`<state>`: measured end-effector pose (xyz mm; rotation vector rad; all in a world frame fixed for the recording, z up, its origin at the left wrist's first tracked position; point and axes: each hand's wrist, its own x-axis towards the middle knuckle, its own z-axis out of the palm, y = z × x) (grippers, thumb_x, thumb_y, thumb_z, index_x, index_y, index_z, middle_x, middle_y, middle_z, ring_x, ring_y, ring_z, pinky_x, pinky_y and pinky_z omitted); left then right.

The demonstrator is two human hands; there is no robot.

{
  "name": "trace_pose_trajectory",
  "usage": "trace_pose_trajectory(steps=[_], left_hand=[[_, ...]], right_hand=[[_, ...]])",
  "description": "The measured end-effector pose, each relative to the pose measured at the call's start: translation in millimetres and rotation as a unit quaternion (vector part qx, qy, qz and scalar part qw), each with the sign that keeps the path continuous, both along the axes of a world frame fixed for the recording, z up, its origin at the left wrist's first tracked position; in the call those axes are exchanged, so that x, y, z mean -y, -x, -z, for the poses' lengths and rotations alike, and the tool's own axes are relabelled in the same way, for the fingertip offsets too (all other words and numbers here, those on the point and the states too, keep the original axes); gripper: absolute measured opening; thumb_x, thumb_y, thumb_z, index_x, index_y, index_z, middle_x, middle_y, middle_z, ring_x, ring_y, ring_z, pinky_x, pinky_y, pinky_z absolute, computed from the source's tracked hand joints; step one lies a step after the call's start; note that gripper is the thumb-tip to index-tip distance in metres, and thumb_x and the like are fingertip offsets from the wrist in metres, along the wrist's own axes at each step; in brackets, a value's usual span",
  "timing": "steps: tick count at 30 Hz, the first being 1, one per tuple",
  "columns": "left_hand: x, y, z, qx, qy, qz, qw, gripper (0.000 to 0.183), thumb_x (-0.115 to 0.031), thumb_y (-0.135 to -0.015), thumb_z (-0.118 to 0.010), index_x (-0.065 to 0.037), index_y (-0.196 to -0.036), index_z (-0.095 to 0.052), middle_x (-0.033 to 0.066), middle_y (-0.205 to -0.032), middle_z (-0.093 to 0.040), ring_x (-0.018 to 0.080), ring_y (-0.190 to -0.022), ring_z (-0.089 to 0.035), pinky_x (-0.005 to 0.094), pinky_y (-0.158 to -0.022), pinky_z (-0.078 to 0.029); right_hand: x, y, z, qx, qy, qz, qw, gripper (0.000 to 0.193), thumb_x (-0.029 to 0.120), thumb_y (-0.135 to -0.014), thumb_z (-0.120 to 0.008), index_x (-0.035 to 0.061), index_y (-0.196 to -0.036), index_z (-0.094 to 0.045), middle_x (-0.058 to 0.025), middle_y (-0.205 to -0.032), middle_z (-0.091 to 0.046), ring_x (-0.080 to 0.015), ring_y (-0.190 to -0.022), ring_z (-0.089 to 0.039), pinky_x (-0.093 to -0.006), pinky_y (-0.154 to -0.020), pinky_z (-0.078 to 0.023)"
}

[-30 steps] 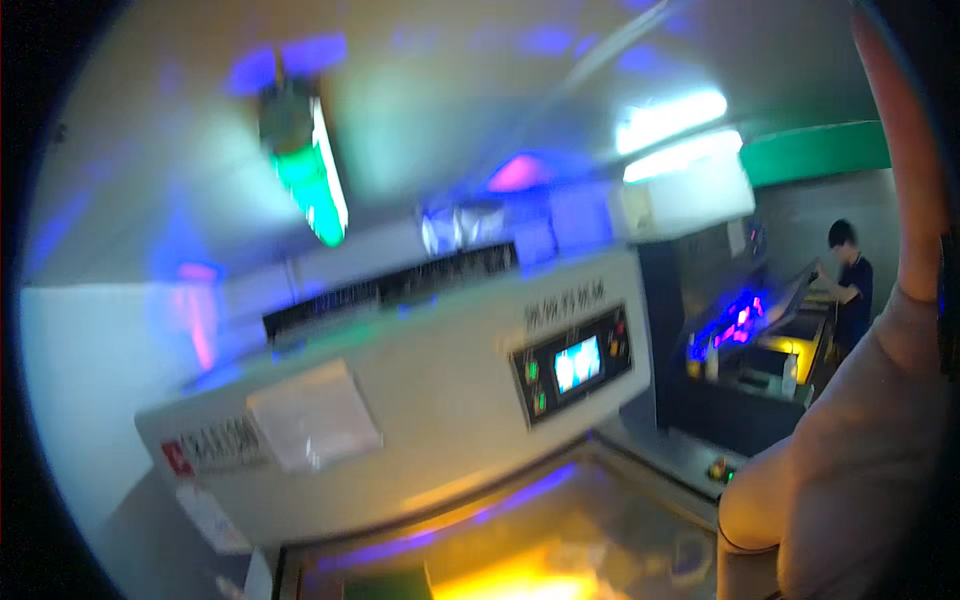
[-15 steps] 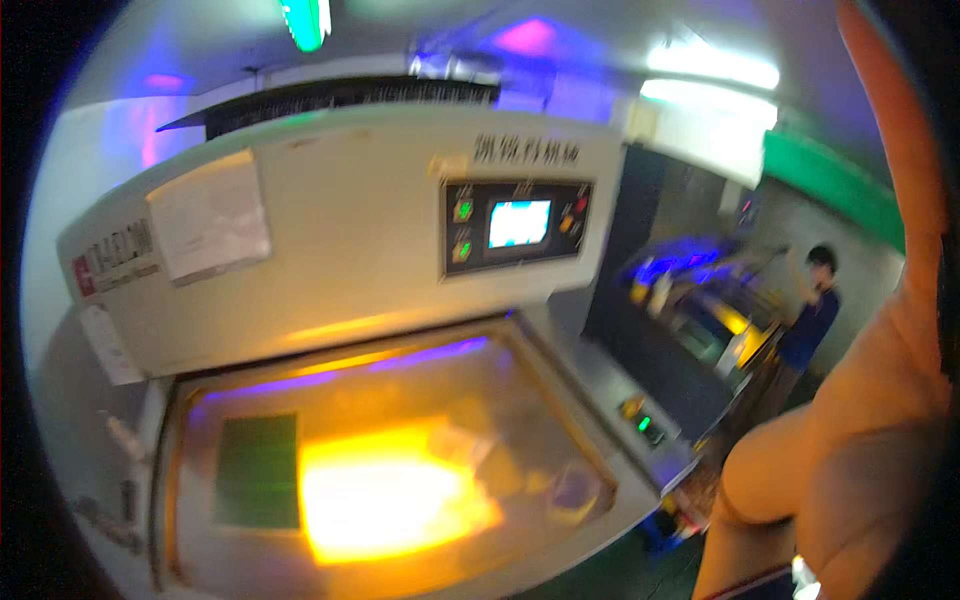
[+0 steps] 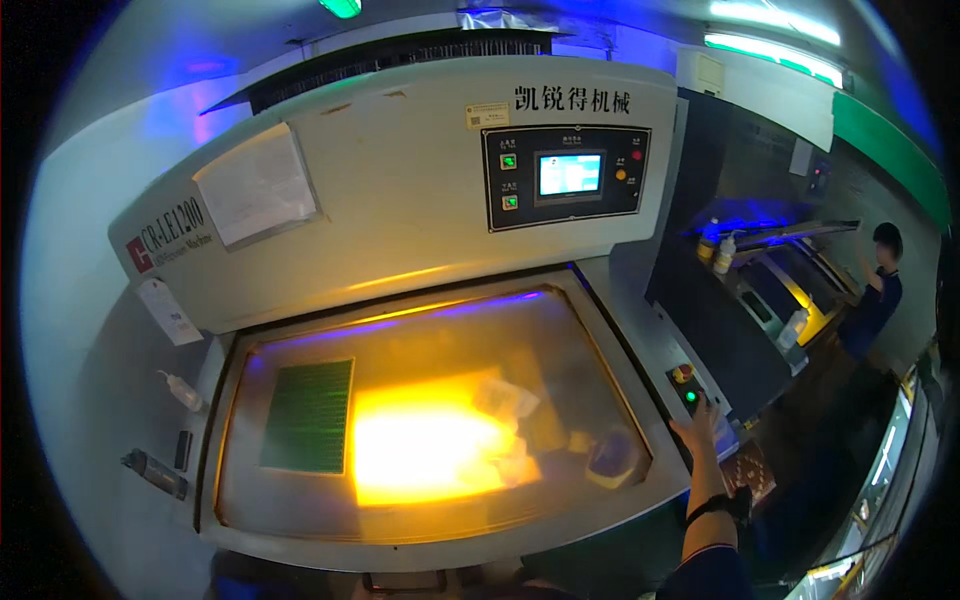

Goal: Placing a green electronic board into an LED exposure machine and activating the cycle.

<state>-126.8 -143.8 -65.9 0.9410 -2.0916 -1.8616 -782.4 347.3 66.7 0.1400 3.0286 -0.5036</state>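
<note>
My right hand (image 3: 698, 428) reaches in from the lower right, a dark band on its wrist. Its fingertips are at the green-lit push button (image 3: 691, 397) on a small control panel, and it holds nothing that I can see. Just beyond that button is a red and yellow knob (image 3: 683, 374). To the left lies the machine's wide framed bed (image 3: 420, 525), covered by a clear glossy sheet. Under the sheet are a green patterned panel (image 3: 308, 417) and a bright yellow glow (image 3: 430, 440). My left hand is out of view.
Above the bed rises the machine's pale housing (image 3: 400, 210), with a lit screen (image 3: 570, 174) and a taped paper (image 3: 255, 186). A squeeze bottle (image 3: 181, 391) stands at the left. Another person (image 3: 876, 300) works by a second machine at the far right.
My right arm, large and raised close at the right edge before, has come down to the control panel's button. The view has shifted and sharpened. The panel under the sheet looks unmoved.
</note>
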Motion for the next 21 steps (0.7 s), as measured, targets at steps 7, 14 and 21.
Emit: trace_pose_trajectory(steps=[7,14,21], left_hand=[[16,28,7,0.521,0.198,0.107,0.823,0.105,-0.036,-0.073,-0.085,0.009,-0.148,-0.026,0.0314,-0.136,-0.052,0.0409,-0.132,-0.047,0.0439,-0.108,-0.041],[-7,38,46,0.623,0.376,0.112,0.677,0.109,-0.052,-0.07,-0.082,0.007,-0.147,-0.034,0.0266,-0.141,-0.05,0.0437,-0.134,-0.044,0.0442,-0.105,-0.044],[-47,56,30,0.606,0.392,-0.03,0.691,0.09,-0.052,-0.08,-0.073,0.002,-0.145,-0.041,0.0194,-0.143,-0.051,0.0416,-0.132,-0.047,0.0462,-0.105,-0.044]], right_hand=[[6,0,6,-0.019,-0.065,0.084,0.994,0.111,0.06,-0.076,-0.072,0.0195,-0.159,-0.011,-0.0082,-0.163,-0.022,-0.0309,-0.152,-0.014,-0.0603,-0.12,-0.007],[3,10,18,-0.009,-0.057,0.101,0.993,0.11,0.058,-0.075,-0.074,0.0202,-0.159,-0.015,-0.0062,-0.164,-0.022,-0.0302,-0.151,-0.016,-0.0589,-0.121,-0.008],[5,10,19,-0.036,-0.055,0.111,0.992,0.11,0.054,-0.073,-0.077,0.0187,-0.158,-0.017,-0.0022,-0.165,-0.019,-0.0279,-0.151,-0.016,-0.0585,-0.121,-0.01]])
